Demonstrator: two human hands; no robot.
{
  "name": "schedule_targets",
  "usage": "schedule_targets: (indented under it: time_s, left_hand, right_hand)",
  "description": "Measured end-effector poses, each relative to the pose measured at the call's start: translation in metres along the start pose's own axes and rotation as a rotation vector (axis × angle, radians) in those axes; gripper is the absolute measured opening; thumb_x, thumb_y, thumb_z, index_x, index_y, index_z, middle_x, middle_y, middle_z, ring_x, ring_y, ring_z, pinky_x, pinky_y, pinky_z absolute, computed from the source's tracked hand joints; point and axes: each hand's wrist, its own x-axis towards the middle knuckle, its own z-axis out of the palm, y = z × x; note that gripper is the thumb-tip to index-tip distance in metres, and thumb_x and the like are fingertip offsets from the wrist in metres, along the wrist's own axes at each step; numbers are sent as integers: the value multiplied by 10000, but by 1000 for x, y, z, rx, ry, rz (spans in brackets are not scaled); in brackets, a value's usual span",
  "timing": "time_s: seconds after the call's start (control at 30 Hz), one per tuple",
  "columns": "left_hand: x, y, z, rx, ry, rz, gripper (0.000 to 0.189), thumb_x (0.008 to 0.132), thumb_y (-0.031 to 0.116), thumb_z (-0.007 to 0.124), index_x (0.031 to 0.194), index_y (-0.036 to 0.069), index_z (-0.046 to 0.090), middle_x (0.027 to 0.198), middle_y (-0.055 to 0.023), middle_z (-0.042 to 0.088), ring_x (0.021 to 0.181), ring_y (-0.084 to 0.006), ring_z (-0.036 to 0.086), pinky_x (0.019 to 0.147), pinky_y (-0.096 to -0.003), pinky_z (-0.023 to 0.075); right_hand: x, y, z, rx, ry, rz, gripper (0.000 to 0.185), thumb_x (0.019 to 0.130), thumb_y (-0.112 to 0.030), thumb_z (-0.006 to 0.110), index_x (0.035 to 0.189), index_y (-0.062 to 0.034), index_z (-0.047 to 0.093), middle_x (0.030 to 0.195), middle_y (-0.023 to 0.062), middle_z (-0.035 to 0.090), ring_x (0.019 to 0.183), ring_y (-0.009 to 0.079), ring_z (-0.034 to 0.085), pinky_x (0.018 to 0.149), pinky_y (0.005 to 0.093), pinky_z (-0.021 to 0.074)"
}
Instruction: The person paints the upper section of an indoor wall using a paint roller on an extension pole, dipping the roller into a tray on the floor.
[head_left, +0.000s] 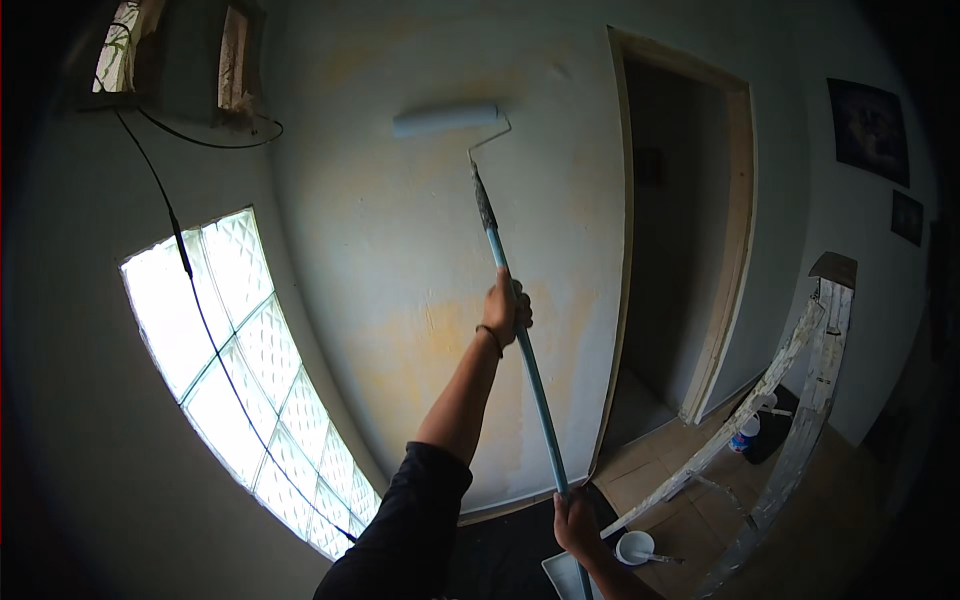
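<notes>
My left hand (507, 307), with a band around the wrist, grips the upper part of a blue-green extension pole (541, 401). Lower down, my right hand (576, 525) is closed around the same pole. A dark grip (484, 199) at the pole's far end holds the wire frame (491, 141) of a paint roller. The pale blue roller cover (446, 118) lies against the upper part of a wall (450, 247), which shows white paint with yellowish patches. Beside my right hand, partly hidden by it and the pole, is a paint tray (561, 574).
A paint-spattered stepladder (817, 352) stands at right, near a doorway (675, 225). A white tub (634, 547) with a brush and a paint container (745, 433) sit on the floor. Black cable (225, 367) hangs before the glass-block window (240, 360). Dark sheeting (502, 559) covers floor along the wall.
</notes>
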Motion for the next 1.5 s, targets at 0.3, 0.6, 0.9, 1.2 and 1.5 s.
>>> schedule_targets:
  time_s: [0.3,0.6,0.9,1.2,1.5]
  left_hand:
    - [-80,-107,-24,-29,104,-210,530,904,621,306,624,171,307,470,25,266,390,-125,265,415,-290,254]
    - [-148,-209,-53,14,215,-407,544,902,627,285,605,171,277,464,14,267,370,-151,302,394,-329,315]
    - [-205,-310,-83,-65,343,-583,531,918,589,292,619,152,322,506,-2,301,413,-160,345,410,-328,329]
    - [-252,-384,-104,-90,451,-778,533,922,564,274,661,116,400,531,-34,384,441,-188,421,447,-361,395]
    - [-284,-469,-137,-218,680,-1069,496,893,559,305,667,127,401,524,-33,386,436,-195,397,436,-361,365]
  right_hand:
    - [-98,66,-1,-68,-197,271,332,925,-331,455,865,-19,552,660,179,601,669,403,609,571,472,467]
    - [-193,124,8,-76,-249,413,372,914,-348,462,862,2,575,704,226,607,723,432,601,616,489,468]
    - [-276,166,5,-100,-274,577,400,893,-369,498,779,7,578,717,238,599,735,427,604,575,480,444]
    - [-325,170,0,-237,-335,767,458,884,-435,515,756,-3,601,681,246,590,663,435,592,530,488,439]
    - [-412,217,3,-1015,-710,23,104,908,-165,475,876,-125,566,662,75,444,553,213,484,456,330,431]
